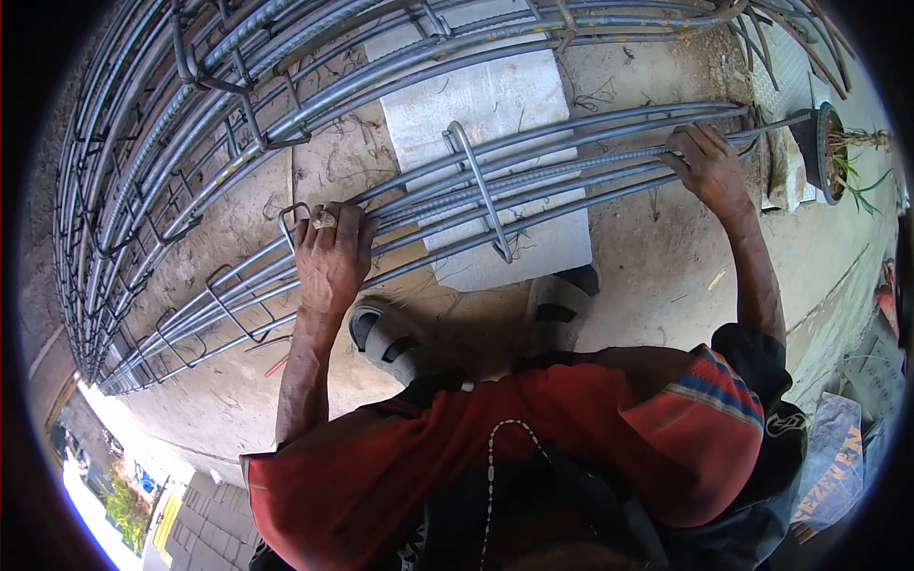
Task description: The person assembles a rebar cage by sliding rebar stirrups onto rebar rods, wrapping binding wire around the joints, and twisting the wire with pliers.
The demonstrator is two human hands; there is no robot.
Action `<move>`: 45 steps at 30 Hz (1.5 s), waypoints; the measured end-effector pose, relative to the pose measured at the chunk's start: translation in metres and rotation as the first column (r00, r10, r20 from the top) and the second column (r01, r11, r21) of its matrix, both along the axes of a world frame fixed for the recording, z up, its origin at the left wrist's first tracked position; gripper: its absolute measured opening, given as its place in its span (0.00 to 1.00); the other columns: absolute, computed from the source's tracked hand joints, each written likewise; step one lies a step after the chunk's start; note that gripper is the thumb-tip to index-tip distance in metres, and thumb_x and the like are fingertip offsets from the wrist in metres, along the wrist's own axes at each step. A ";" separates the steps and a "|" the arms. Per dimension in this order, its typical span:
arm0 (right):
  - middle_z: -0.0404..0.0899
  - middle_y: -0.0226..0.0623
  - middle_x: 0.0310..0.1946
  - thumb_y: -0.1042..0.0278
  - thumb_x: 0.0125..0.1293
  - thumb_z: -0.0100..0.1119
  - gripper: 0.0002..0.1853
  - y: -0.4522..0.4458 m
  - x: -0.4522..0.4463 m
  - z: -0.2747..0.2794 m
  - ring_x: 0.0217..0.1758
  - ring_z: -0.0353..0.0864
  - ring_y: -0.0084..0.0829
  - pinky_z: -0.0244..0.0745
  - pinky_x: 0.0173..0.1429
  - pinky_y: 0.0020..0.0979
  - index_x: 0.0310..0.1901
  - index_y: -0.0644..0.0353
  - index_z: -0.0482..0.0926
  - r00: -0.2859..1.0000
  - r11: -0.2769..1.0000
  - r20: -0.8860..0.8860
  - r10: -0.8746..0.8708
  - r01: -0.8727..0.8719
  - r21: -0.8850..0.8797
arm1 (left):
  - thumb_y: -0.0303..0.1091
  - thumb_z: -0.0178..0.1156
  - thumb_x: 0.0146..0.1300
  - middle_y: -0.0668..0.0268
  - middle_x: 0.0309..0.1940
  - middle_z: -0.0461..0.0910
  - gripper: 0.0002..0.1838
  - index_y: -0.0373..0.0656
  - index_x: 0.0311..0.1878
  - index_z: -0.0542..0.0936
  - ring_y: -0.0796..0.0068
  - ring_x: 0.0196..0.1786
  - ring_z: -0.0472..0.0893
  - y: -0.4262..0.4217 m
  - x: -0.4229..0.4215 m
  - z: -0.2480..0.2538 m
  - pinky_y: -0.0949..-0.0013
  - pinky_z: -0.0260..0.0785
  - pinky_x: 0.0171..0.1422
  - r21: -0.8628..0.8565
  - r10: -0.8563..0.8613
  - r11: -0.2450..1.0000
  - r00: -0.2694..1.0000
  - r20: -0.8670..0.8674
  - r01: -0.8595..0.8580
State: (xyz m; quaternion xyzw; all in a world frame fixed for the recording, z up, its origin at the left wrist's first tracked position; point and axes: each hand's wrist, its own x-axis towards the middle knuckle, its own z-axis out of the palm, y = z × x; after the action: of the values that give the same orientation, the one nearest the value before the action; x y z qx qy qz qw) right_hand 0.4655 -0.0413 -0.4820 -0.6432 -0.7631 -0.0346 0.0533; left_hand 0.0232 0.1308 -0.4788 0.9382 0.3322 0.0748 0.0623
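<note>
A long bundle of steel reinforcing bars [590, 156] runs across the floor in front of me, ringed by bent stirrups. My left hand [328, 252], with a ring on one finger, is closed at a stirrup [288, 226] on the bundle's left part; its fingers hide much of the contact. One upright stirrup [484, 190] stands tilted around the bars between my hands. Near the bundle's right end, my right hand [706, 164] is closed on a ribbed rebar, with fingers curled over it. More stirrups [228, 309] sit spaced along the far left.
A larger rebar cage [228, 143] lies beyond the bundle. Under the bars is a white sheet [486, 105]. A potted plant [830, 152] stands at the right end. My sandalled feet [390, 333] are close to the bars. A printed sack [830, 462] lies at lower right.
</note>
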 end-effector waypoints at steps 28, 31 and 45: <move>0.74 0.38 0.34 0.72 0.57 0.62 0.11 0.036 0.060 -0.040 0.34 0.70 0.29 0.66 0.41 0.30 0.39 0.67 0.75 0.926 0.953 -0.335 -0.176 0.075 -0.293 | 0.45 0.61 0.53 0.52 0.31 0.80 0.17 0.45 0.42 0.81 0.52 0.40 0.80 0.024 -0.011 -0.034 0.57 0.71 0.44 -0.499 0.088 0.866 0.977 0.193 0.020; 0.73 0.36 0.32 0.72 0.58 0.59 0.08 0.041 0.061 -0.025 0.35 0.70 0.27 0.65 0.42 0.28 0.36 0.66 0.74 0.794 0.798 -0.423 -0.437 0.125 -0.589 | 0.44 0.58 0.57 0.52 0.31 0.81 0.16 0.45 0.44 0.80 0.52 0.38 0.80 0.037 -0.009 -0.028 0.57 0.72 0.44 -0.508 -0.017 0.854 0.981 0.192 0.114; 0.76 0.41 0.35 0.62 0.54 0.66 0.14 0.044 0.034 -0.024 0.44 0.76 0.42 0.70 0.49 0.38 0.38 0.61 0.77 0.928 0.976 -0.317 -0.195 0.217 0.034 | 0.44 0.57 0.62 0.54 0.28 0.81 0.15 0.46 0.46 0.81 0.55 0.33 0.82 0.046 0.010 -0.007 0.56 0.73 0.41 -0.447 -0.023 0.895 1.000 -0.010 0.017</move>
State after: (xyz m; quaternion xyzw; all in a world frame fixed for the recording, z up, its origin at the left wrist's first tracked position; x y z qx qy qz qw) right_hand 0.4995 0.0030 -0.5055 -0.7149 -0.6716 0.0360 0.1912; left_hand 0.0330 0.1772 -0.4861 0.9027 0.3313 -0.0109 0.2742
